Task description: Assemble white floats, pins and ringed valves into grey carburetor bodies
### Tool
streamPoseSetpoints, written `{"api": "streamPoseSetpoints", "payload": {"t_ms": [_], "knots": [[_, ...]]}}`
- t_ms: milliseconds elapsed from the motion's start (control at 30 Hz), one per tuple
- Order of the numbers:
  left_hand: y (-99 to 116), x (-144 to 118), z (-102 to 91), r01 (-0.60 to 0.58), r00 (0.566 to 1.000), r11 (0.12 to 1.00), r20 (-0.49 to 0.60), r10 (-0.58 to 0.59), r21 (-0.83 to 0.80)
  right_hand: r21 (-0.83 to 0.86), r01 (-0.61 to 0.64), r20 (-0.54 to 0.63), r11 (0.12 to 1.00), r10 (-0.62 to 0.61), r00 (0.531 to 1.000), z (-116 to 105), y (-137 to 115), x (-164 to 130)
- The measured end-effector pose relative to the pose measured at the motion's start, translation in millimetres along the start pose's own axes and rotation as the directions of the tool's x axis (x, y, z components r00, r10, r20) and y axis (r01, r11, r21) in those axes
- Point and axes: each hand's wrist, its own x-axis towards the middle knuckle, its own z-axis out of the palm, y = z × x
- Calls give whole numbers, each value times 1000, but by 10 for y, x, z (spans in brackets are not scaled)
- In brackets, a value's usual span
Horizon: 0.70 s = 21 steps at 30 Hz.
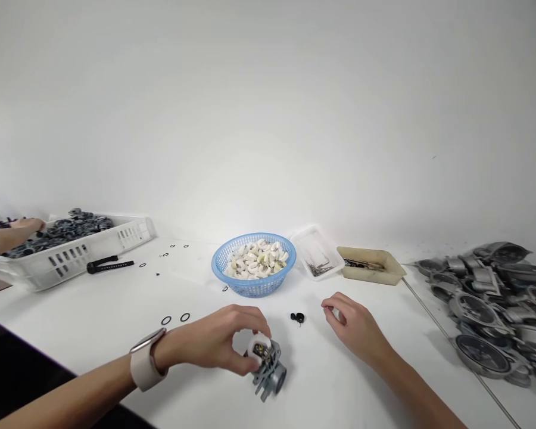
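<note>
Gripping a grey metal housing from above, the left hand closes its fingertips around a white curved piece seated on top of the casting, which rests on the white table directly under the palm and is steadied there by the downward hold. A pale wristwatch sits on that wrist. The right hand lies just to the right of the housing, palm down and loosely curled, thumb and forefinger pinched together; something pale shows between the fingertips, but it is too small to identify. Between the two hands, slightly beyond them, lies a small black rubber part, within easy reach of either.

Beyond the hands stands a blue basket filled with white curved pieces like the one under the left fingers. To the right of the basket sit a clear shallow tray holding thin metal pins and a beige tray, both beyond the right hand. Far right of the right hand, a heap of grey castings is piled at the table's edge. Black O-rings lie loose just beyond the left wrist.

Well to the left, another person's hand rests in a white crate of dark ring-shaped parts; a black tool lies beside the crate.
</note>
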Motion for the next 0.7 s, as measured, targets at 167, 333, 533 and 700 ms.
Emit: {"api": "streamPoseSetpoints", "payload": {"t_ms": [167,333,533,700], "knots": [[-55,7,-10,-64,996,994,51,69,-89,10,-6,-2,1000,6,1000,34,39,-11],[-124,-20,34,-36,999,996,35,39,-82,21,-10,-7,1000,10,1000,32,53,-18],[-142,-54,137,-9,999,1000,-47,10,26,24,-2,-25,1000,3,1000,73,125,-5],[-162,-32,209,-38,992,996,-119,48,83,25,2,-39,1000,-1,999,90,169,-15]]}}
